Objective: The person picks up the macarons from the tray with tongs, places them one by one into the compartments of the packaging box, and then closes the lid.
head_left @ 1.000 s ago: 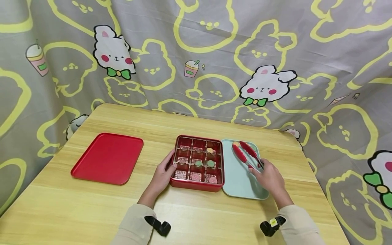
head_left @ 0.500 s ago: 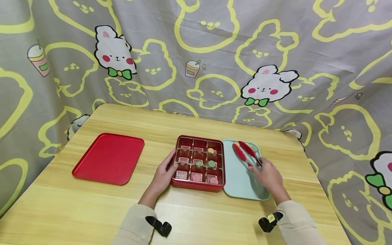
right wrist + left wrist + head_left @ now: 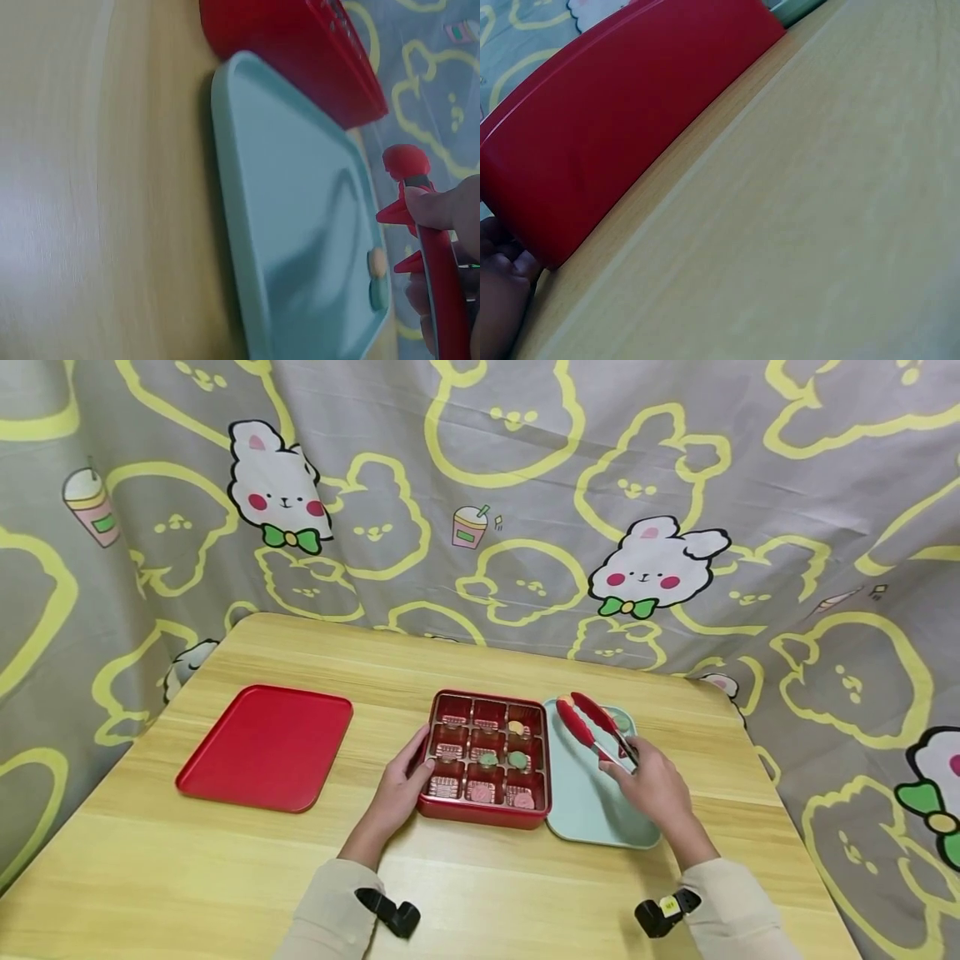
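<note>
My left hand [image 3: 401, 785] grips the left side of a red box [image 3: 483, 816], thumb on the rim and fingers along the outer wall. The box has a grid of compartments; small pink, green and yellow round pieces lie in several of them. My right hand [image 3: 656, 789] holds red-tipped tongs [image 3: 592, 727] by the handles, raised over a pale green tray [image 3: 600, 806]. A small yellowish piece [image 3: 566, 701] shows at the tongs' tips. In the right wrist view, an orange-tan round piece [image 3: 377, 262] and a green piece [image 3: 379, 294] lie at the tray's far end.
A flat red tray or lid [image 3: 266, 747] lies on the left of the wooden table [image 3: 480, 893]. The pale green tray stands against the box's right side. A patterned grey curtain [image 3: 517, 510] hangs behind the table.
The tongs have risen from the green tray and shifted slightly left toward the box, with the yellowish piece at their tips. The left hand and the box have stayed in place.
</note>
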Demonstrator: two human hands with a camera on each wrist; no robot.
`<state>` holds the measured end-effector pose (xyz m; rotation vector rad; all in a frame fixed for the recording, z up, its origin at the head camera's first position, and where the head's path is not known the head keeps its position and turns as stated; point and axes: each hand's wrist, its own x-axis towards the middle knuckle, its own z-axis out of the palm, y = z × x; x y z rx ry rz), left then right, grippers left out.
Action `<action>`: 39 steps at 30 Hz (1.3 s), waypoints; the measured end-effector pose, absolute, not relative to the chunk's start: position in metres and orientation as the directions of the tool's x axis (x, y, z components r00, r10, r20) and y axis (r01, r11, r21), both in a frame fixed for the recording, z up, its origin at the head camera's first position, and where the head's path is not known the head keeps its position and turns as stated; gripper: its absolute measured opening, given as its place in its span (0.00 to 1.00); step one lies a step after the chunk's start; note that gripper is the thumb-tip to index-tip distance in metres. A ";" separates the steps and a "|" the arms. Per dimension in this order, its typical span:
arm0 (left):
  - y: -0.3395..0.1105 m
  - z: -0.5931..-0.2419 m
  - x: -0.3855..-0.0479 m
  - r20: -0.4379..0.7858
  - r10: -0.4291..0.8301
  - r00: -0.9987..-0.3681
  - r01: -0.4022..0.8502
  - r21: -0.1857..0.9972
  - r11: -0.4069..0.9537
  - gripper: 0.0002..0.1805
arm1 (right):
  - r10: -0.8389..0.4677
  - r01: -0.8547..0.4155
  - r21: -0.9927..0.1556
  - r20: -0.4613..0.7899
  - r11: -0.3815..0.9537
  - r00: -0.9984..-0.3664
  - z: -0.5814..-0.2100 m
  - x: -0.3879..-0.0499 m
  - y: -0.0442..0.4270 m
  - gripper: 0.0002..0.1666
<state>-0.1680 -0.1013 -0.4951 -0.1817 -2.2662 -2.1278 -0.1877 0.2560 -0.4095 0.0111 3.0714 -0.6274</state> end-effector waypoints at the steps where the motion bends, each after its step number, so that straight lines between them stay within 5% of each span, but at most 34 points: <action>1: -0.101 -0.494 -0.168 0.101 0.067 -0.993 0.105 0.993 0.058 0.30 | -0.005 -0.006 -0.397 0.003 0.918 -1.000 -0.407 -0.187 0.253 0.43; 11: -0.099 -0.462 -0.156 0.058 0.080 -0.995 0.065 0.995 0.081 0.31 | -0.086 -0.113 -0.418 0.083 0.902 -0.993 -0.398 -0.179 0.230 0.40; 39: -0.101 -0.494 -0.167 0.108 0.064 -0.992 0.111 0.992 0.056 0.30 | -0.209 -0.198 -0.421 0.020 0.885 -0.978 -0.397 -0.175 0.197 0.37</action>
